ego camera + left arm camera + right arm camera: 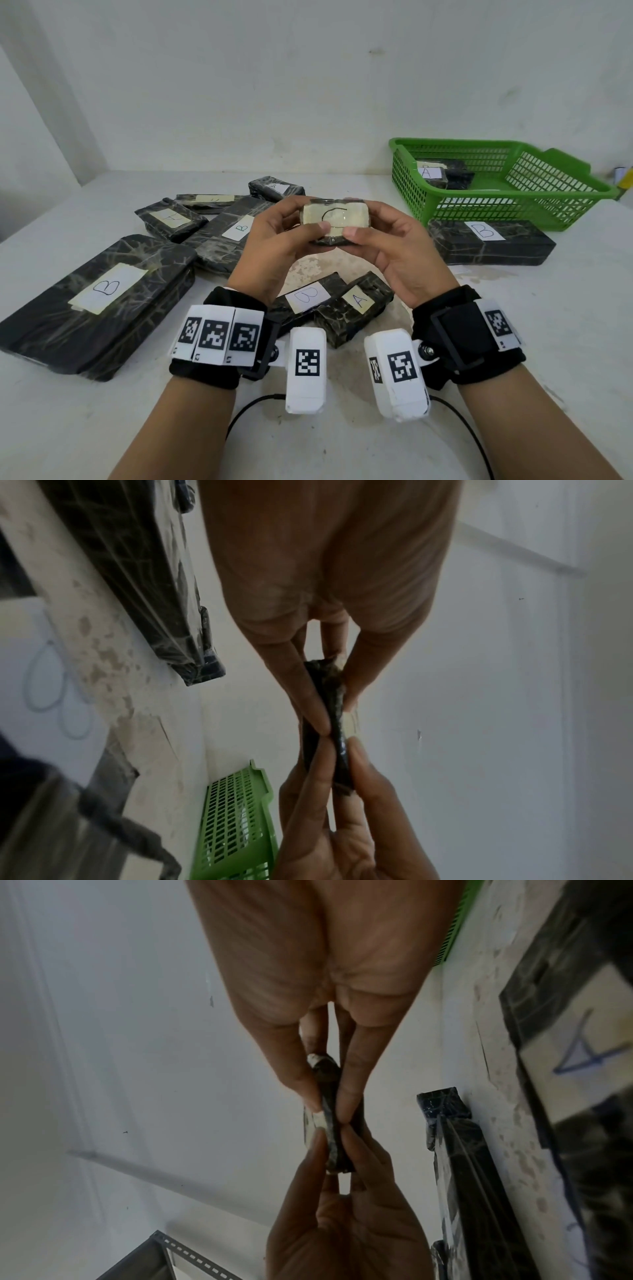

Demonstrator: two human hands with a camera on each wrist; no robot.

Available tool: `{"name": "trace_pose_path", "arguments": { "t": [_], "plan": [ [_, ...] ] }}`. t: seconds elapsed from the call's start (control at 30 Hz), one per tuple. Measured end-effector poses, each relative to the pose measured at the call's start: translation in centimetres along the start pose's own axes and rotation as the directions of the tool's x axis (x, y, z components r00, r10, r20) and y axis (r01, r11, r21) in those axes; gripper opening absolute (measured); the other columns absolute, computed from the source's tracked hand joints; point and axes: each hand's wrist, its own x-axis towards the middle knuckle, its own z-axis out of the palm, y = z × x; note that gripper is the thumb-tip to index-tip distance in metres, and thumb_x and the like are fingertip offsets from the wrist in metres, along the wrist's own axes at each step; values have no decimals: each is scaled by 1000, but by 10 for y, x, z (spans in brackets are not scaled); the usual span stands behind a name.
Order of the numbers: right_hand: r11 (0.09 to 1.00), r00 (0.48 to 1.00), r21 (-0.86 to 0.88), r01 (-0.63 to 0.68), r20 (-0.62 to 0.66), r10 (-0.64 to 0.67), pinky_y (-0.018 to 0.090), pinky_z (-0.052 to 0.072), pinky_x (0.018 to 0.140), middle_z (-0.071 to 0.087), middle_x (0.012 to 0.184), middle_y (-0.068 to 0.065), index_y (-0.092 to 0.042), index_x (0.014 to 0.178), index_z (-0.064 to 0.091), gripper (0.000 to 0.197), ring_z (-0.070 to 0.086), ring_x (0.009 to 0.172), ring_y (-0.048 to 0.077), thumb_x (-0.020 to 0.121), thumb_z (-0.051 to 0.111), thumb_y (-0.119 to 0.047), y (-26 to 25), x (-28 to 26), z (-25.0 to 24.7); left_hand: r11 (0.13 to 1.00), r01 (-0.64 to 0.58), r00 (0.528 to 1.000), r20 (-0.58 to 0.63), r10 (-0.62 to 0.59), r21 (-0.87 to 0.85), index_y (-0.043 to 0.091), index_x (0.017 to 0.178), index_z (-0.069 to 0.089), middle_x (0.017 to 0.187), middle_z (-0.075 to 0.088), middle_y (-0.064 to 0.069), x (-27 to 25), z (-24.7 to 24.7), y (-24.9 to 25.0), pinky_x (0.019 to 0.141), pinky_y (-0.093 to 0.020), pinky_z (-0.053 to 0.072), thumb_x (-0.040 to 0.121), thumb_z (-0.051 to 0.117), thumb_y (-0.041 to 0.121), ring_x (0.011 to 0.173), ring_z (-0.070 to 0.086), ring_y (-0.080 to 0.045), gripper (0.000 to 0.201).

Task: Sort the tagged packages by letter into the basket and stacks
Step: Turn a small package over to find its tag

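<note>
Above the middle of the table, both hands hold a small black-wrapped package (334, 219) whose tag reads C and faces me. My left hand (313, 222) pinches its left end between thumb and fingers. My right hand (359, 222) pinches the right end the same way. The left wrist view shows this package (329, 685) edge-on between the fingertips, as does the right wrist view (329, 1072). The green basket (513, 202) stands at the back right with an A package (442, 173) inside. A long B package (489, 241) lies in front of it.
A large B package (99, 301) lies at the left. Behind it sit an A package (171, 219), a B package (233, 236) and two more at the back. Under my wrists lie a B package (308, 298) and an A package (356, 305). A wall rises behind the table.
</note>
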Motion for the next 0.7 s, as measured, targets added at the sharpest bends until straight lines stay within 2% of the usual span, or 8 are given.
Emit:
{"name": "trace_pose_path", "arguments": {
  "t": [0.1,0.17,0.3,0.4,0.47,0.53,0.6,0.7],
  "plan": [
    [1000,1000,-15,6,-23,-6,27,59,72,74,97,9,-9,103,70,34,72,87,20,80,64,15,1,0,-1,1000,12,999,44,-13,21,6,106,64,94,67,-14,0,-2,-2,68,-26,57,72,68,1,81,68,-20,35],
    [1000,1000,-7,12,-23,-12,28,60,74,74,97,9,-9,104,70,33,72,90,20,79,65,12,1,1,-1,998,1,997,76,-5,57,10,106,66,97,68,-12,-1,-3,-2,72,-26,56,69,69,1,87,67,-20,38],
    [1000,1000,-13,8,23,-8,29,59,80,73,104,10,-11,109,69,42,70,98,21,67,73,-5,3,0,-1,995,-15,999,51,9,101,12,103,68,95,69,-11,-1,-6,-3,72,-27,57,66,71,-1,84,68,-18,40],
    [998,999,-55,40,-13,-41,27,58,76,75,96,6,-12,105,70,42,72,93,19,64,76,-3,6,0,0,993,-14,998,65,7,115,10,106,68,98,69,-14,0,-6,-4,73,-29,57,68,71,1,86,68,-21,40],
    [998,999,-61,35,-35,-37,25,58,72,76,92,3,-13,103,71,40,72,88,17,67,75,3,7,0,-1,997,0,997,76,-5,71,9,105,68,96,70,-13,0,-4,-4,70,-29,57,75,69,4,85,69,-20,30],
    [998,999,-58,22,-34,-24,24,58,71,76,92,3,-12,104,70,38,73,86,16,74,71,11,7,0,-1,999,-6,998,56,4,39,6,100,68,90,72,-9,1,-5,-4,66,-28,58,84,67,0,79,70,-18,18],
    [999,1000,-54,7,-23,-8,23,58,70,76,93,2,-13,105,71,34,73,86,15,77,70,7,6,0,0,999,-15,1000,14,14,50,3,99,67,86,73,-8,2,-6,-4,63,-29,59,89,61,-6,74,71,-18,15],
    [999,999,-39,2,-40,-4,22,58,67,75,91,0,-13,104,71,23,72,84,12,83,69,-2,5,0,1,999,-12,1000,-6,12,41,-1,101,66,88,72,-11,2,-5,-5,62,-31,60,90,58,-7,74,70,-19,15]
  ]
}}
